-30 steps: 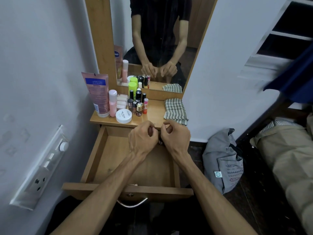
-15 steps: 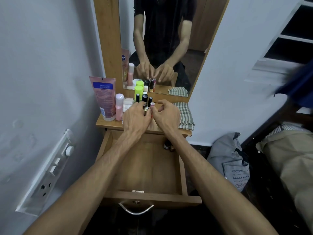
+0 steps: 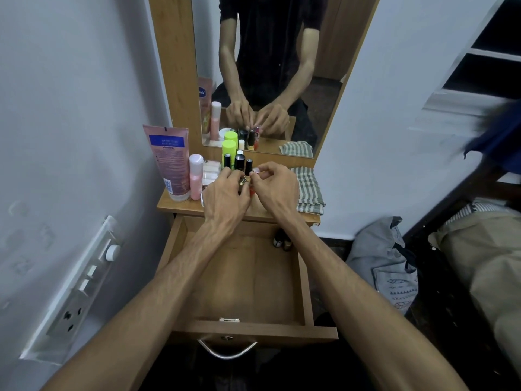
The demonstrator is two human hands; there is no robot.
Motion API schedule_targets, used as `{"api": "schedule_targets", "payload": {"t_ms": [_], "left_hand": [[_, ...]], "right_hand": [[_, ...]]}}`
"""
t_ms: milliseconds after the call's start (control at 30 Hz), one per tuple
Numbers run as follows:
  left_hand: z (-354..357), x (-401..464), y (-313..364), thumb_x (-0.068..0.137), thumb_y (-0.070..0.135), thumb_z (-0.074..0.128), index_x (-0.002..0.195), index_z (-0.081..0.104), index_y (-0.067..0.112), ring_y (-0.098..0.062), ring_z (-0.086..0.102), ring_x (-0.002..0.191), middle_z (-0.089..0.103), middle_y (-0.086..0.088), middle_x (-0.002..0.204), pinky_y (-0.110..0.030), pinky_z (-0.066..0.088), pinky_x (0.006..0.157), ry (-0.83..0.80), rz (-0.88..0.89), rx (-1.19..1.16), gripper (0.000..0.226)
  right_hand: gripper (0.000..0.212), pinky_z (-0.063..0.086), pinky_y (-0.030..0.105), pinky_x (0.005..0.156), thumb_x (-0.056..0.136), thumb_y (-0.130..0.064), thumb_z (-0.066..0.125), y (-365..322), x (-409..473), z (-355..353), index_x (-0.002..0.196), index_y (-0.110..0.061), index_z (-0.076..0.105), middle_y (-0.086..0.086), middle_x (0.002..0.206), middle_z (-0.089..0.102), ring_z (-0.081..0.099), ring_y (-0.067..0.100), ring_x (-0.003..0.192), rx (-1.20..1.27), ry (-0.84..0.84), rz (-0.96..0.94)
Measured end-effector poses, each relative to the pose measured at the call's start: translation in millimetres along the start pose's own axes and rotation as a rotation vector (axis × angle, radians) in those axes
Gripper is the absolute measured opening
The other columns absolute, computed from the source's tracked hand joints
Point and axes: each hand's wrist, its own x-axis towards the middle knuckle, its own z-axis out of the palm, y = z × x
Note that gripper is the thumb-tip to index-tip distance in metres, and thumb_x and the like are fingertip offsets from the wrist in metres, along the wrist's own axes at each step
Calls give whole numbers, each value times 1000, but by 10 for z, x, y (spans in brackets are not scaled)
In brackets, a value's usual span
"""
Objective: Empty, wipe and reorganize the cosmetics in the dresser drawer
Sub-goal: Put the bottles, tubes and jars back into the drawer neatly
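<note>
The wooden drawer [image 3: 253, 331] is pulled open and holds only two small dark bottles [image 3: 282, 242] at its back right corner. Both my hands are over the dresser top [image 3: 282, 214] among a cluster of small cosmetics. My left hand [image 3: 225, 194] has its fingertips closed on a small gold-capped bottle [image 3: 243, 181]. My right hand [image 3: 277, 187] pinches a small red bottle [image 3: 251, 192] by its pale cap. Black-capped bottles [image 3: 239, 162] and a lime-green bottle [image 3: 229, 149] stand just behind the hands.
A pink tube [image 3: 169, 162] and a pink bottle [image 3: 196, 176] stand at the top's left end. A folded checked cloth [image 3: 308, 187] lies at its right end. A mirror [image 3: 270, 66] rises behind. A socket panel [image 3: 76, 292] is on the left wall; a grey bag [image 3: 386, 263] lies on the floor.
Both hands lifted from the drawer's back edge up onto the dresser top and reached into the bottle cluster. Two small bottles now show at the drawer's back right.
</note>
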Motion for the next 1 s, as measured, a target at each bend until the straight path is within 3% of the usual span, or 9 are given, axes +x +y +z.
{"api": "schedule_targets", "payload": {"t_ms": [133,433,767,1000], "left_hand": [[-18,-59,19,92,34,64,102,70,14,-25,62,74,58,-3,96,-39,51,59,10,26,-19,22],[-63,-172,56,86,23,71,105,68,14,-24,64,75,58,-4,104,-29,40,59,-56,57,18,21],[-149,-362,259,81,30,76,96,71,13,-17,63,74,63,1,93,-32,53,61,22,105,-152,23],[-68,-644,328,78,31,77,90,70,15,-14,60,74,65,3,88,-28,49,59,-15,161,-152,21]], "right_hand": [[25,52,24,72,87,-41,70,31,-65,-79,101,-22,80,-10,86,75,67,4,80,15,27,-29],[25,59,36,73,87,-45,67,200,-270,-335,94,-25,79,-14,79,73,66,3,74,62,48,6],[17,60,34,72,85,-43,70,351,-533,-659,87,-28,77,-16,73,71,66,0,71,81,39,47],[14,62,33,72,83,-37,73,487,-804,-772,88,-26,79,-16,75,72,67,-2,72,64,5,69]]}}
